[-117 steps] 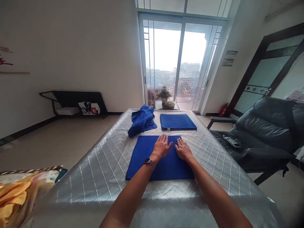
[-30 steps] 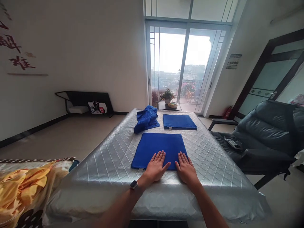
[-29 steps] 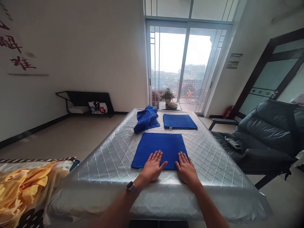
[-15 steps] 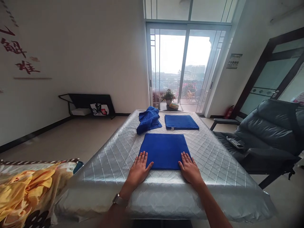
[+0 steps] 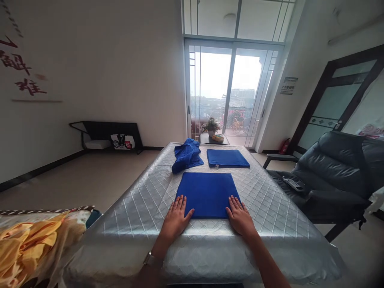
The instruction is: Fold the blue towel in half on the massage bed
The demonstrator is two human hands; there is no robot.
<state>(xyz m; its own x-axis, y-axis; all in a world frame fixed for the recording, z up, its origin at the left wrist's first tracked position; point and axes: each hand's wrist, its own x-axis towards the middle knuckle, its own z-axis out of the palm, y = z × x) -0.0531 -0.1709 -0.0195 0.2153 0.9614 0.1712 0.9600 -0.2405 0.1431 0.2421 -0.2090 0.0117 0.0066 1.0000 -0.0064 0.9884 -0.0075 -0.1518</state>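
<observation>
Silver-covered, the counter stands before glass doors, with a dark armchair to its right. Toward the near end lies a blue cloth. The left hand rests on its near left corner, the right hand on its near right, fingers straight and slightly spread. Beyond lie a crumpled cloth, left, and a folded cloth, right.
</observation>
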